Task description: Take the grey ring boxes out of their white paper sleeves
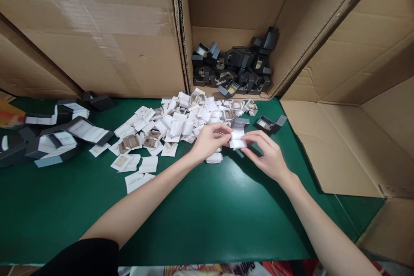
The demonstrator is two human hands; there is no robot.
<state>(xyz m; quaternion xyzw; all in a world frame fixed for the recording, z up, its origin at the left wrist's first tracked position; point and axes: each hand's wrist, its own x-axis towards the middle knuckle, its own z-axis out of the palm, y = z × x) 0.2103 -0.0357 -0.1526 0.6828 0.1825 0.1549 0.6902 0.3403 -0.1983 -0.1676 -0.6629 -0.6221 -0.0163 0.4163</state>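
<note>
Between my hands is a small white folded paper insert (238, 140), held above the green table. My left hand (211, 140) is closed, thumb and fingers pinching its left side. My right hand (267, 153) grips the right side with thumb and fingertips. Just behind the insert shows the raised lid of a small black box (240, 122); its lower part is hidden, so I cannot tell whether a finger touches it. A heap of white paper inserts (177, 125) spreads behind and left of my hands. Another open black box (270, 124) lies to the right.
An upright cardboard carton (233, 4) at the back holds a pile of small black boxes (242, 64). Longer black cases with white linings (64, 133) lie at the left. Cardboard flaps (336, 146) flank the right of the green table (207, 224).
</note>
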